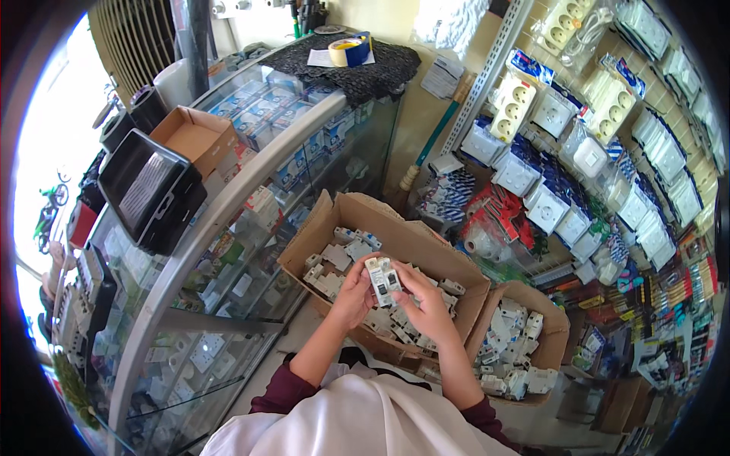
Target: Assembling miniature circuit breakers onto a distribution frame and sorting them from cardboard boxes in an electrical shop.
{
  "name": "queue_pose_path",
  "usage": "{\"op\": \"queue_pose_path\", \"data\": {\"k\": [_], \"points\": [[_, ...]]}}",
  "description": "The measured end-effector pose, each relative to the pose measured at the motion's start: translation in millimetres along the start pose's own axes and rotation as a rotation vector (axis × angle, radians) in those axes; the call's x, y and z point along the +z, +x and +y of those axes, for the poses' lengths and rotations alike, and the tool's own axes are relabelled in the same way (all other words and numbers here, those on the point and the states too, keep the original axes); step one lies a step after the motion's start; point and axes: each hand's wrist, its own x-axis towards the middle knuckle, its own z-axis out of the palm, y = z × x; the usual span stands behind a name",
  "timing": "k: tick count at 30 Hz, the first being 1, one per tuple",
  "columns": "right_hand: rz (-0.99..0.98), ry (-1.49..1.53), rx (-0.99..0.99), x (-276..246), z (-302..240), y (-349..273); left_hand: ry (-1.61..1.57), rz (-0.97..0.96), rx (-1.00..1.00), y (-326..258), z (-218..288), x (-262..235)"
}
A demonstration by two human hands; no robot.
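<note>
Between my two hands, above a large open cardboard box point(380, 205), I hold a white circuit breaker point(382, 280) with dark switch levers. My left hand point(353, 292) grips its left side, and the fingers of my right hand point(426, 304) close on its right side. Many more white breakers point(353, 247) lie loose in the large box below. To the right, a smaller cardboard box point(559, 327) contains similar white breakers point(511, 334).
A glass display counter point(190, 239) with a metal edge curves along my left. On it stand an open black case point(152, 190) and an empty brown carton point(196, 135). Packaged sockets point(547, 205) hang on the right wall. Tape rolls point(347, 52) sit on the far counter end.
</note>
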Motion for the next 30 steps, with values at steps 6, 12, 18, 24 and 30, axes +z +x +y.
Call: {"op": "queue_pose_path", "data": {"k": [6,12,18,24,30], "points": [[-0.134,0.176,0.025,5,-14,-1,0.137,0.064,-0.019,-14,12,2],[-0.191,0.153,0.011,12,-20,3,0.249,0.131,0.001,-32,11,-3],[-0.116,-0.059,-0.124,23,-14,10,0.123,0.217,-0.067,-44,18,2],[0.024,0.002,-0.110,24,-21,15,0.120,0.261,-0.082,-53,32,15],[0.280,-0.007,0.098,34,-26,9,0.034,0.257,0.050,-55,26,7]]}}
